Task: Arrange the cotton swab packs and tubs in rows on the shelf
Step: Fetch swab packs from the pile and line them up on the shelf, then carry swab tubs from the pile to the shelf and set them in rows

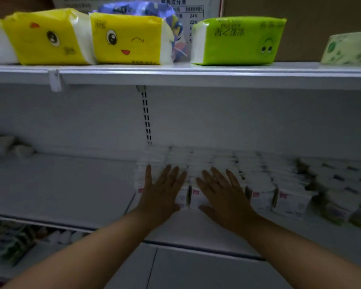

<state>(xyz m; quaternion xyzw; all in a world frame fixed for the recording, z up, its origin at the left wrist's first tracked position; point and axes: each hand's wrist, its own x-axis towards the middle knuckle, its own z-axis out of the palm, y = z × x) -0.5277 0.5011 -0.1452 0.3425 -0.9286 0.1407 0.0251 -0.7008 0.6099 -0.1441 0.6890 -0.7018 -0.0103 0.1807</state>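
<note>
On the lower shelf, right of its middle, white swab packs stand in rows running from the near edge to the back wall. Both hands lie flat on the leftmost rows, fingers straight and spread, gripping nothing: the left hand on the end row, the right hand just beside it on the next. Farther right sit blurred green-edged goods. Above, on the upper shelf, rest two yellow tissue packs and a green one.
</note>
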